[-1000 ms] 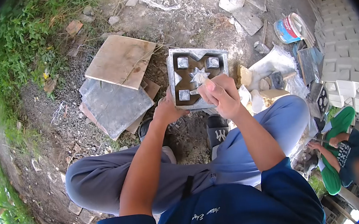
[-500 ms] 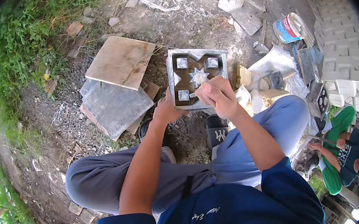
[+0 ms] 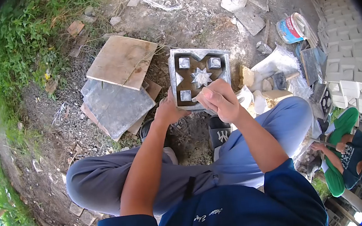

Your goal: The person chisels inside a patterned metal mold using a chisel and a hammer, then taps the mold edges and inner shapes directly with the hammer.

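A square metal mould (image 3: 224, 74) with an eight-pointed star (image 3: 201, 77) at its centre and square blocks near its corners stands in front of me. My left hand (image 3: 169, 111) grips the mould's near left side, its fingertips partly hidden by the frame. Over the near right corner of the mould, my right hand (image 3: 221, 101) is closed in a pinch, knuckles up. A small pale tip shows by its fingers, too little to name. The inner floor of the mould looks brown, and my right hand covers its near right part.
Left of the mould lie a tan board (image 3: 121, 61) and a grey slab (image 3: 118, 107), stacked. Rubble and a plastic sheet (image 3: 276, 64) are on the right, with a paint bucket (image 3: 291, 29) beyond. Pale blocks (image 3: 348, 49) are stacked far right, near another person (image 3: 350, 151).
My right hand has shifted slightly down, away from the star, and stays closed. My left hand keeps its place on the mould's side.
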`<state>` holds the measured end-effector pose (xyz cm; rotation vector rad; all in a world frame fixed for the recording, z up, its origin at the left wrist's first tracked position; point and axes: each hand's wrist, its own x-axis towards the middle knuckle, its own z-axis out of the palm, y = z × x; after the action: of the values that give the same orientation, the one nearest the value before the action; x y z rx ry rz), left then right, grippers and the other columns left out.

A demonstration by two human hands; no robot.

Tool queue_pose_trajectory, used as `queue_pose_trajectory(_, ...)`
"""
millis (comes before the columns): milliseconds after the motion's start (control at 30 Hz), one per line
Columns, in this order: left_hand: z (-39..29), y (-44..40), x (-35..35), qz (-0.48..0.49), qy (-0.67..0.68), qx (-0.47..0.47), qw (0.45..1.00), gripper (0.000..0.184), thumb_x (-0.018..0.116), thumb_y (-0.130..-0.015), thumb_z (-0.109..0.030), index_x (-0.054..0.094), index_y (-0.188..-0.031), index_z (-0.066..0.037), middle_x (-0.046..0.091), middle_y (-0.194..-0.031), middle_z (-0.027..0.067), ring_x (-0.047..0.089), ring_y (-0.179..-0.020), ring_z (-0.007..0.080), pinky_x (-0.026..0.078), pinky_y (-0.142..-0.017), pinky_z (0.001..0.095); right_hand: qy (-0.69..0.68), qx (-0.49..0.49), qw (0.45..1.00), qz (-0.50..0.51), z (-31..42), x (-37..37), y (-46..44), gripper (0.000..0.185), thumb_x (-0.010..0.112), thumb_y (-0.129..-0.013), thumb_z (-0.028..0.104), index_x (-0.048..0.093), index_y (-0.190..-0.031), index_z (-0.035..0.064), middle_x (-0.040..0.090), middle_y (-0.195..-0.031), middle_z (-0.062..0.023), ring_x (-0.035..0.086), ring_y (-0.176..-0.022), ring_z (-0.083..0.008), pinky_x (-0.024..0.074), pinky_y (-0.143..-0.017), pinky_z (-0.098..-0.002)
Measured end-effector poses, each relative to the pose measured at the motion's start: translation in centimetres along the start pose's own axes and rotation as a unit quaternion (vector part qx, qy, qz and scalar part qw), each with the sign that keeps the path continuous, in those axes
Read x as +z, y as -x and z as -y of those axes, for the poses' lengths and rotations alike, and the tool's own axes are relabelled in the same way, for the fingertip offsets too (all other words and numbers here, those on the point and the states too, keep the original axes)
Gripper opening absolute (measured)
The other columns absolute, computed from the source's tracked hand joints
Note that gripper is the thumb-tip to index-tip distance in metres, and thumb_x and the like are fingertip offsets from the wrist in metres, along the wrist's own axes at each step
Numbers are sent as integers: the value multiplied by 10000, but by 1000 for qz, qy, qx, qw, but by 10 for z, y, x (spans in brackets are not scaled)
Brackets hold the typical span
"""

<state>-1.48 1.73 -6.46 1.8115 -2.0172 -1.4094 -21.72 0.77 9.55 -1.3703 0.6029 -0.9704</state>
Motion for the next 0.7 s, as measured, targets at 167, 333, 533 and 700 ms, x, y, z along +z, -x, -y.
queue_pose_trajectory(167,-1,2,3,3,-10,-15,1000,1404,946,-632,-468,74,-1645,-39,607,-1410,275,552,-1326,479,434,-1138,482,20,32,999,-4,-11,-4,-2,655,467,-1117,374,368,-562,41,331,-494,4,282,-477,-104,230,-465,-339)
queue_pose_trajectory(333,7,2,7,2,2,2,1000,1401,945,-637,-475,72,-1643,-39,604,-1417,265,549,-1332,480,436,-1141,477,3,27,1000,15,-4,-2,-3,643,471,-1113,366,370,-569,39,324,-497,-2,268,-483,-106,225,-469,-342)
queue_pose_trajectory(533,4,4,8,-6,-13,-6,1000,1384,947,-638,-461,79,-1646,-79,615,-1402,263,547,-1335,480,442,-1134,489,-15,46,998,25,-4,-2,-5,613,483,-1100,347,362,-566,73,310,-492,11,276,-474,-113,198,-481,-323)
queue_pose_trajectory(700,1,-1,2,4,1,-5,1000,1399,946,-637,-462,62,-1649,-73,615,-1403,266,540,-1345,480,437,-1139,482,-28,34,999,26,-11,-3,-5,589,468,-1111,302,368,-576,79,312,-487,18,282,-469,-100,199,-478,-314)
